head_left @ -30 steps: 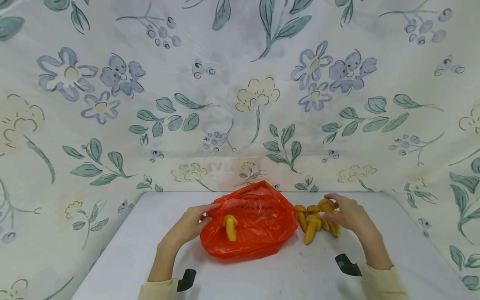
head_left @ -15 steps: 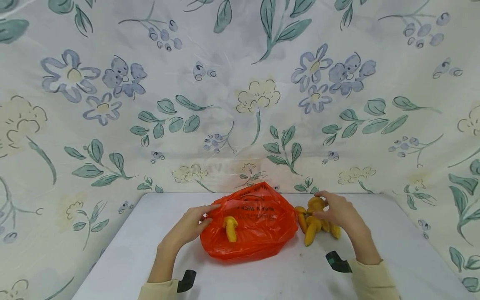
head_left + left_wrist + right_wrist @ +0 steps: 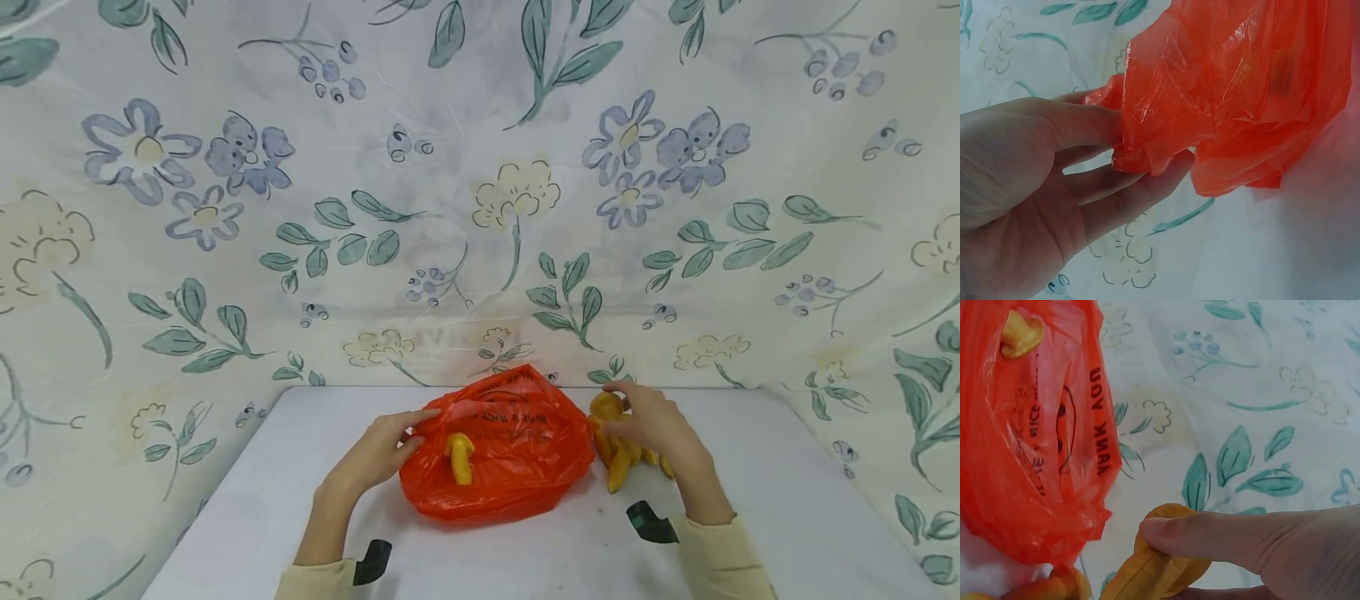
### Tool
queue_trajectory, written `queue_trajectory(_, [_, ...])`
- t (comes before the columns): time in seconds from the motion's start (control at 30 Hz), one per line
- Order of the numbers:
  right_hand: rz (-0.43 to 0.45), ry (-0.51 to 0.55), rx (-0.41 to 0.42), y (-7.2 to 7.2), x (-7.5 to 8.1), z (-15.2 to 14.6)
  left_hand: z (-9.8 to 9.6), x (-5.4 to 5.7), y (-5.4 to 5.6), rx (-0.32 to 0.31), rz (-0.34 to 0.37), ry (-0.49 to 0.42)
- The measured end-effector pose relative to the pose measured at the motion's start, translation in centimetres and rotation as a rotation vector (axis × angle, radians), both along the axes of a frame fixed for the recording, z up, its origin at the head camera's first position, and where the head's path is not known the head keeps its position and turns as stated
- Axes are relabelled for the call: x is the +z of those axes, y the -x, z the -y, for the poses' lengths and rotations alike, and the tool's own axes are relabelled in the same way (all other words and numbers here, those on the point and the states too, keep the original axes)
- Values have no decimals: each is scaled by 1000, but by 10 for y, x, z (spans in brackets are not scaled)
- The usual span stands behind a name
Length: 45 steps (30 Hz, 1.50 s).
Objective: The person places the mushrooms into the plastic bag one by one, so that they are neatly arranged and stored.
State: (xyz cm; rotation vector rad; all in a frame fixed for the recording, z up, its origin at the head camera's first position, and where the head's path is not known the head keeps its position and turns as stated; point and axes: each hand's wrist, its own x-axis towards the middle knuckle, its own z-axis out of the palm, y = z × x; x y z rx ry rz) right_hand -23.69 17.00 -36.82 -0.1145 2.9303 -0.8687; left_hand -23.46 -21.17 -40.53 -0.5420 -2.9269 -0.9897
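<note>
Right hand [image 3: 654, 423] has shifted leftward over white table [image 3: 551, 554], before floral backdrop [image 3: 450, 167].

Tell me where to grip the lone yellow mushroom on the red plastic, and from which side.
Probably take the yellow mushroom by its stem, just below the cap, pinching across from above and the right. The stem is narrow and points toward the person, and the wider cap should stop slipping. The left hand holds the left edge of the red bag, so the right looks freer.
</note>
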Motion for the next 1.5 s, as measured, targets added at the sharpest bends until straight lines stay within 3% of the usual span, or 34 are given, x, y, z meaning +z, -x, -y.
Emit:
queue_trajectory(1.03, [4, 11, 16, 2, -7, 36, 1, 0, -2, 3, -6, -11])
queue_trajectory(1.5, [-29, 15, 49, 4, -2, 52, 1, 1, -2, -31, -25, 1])
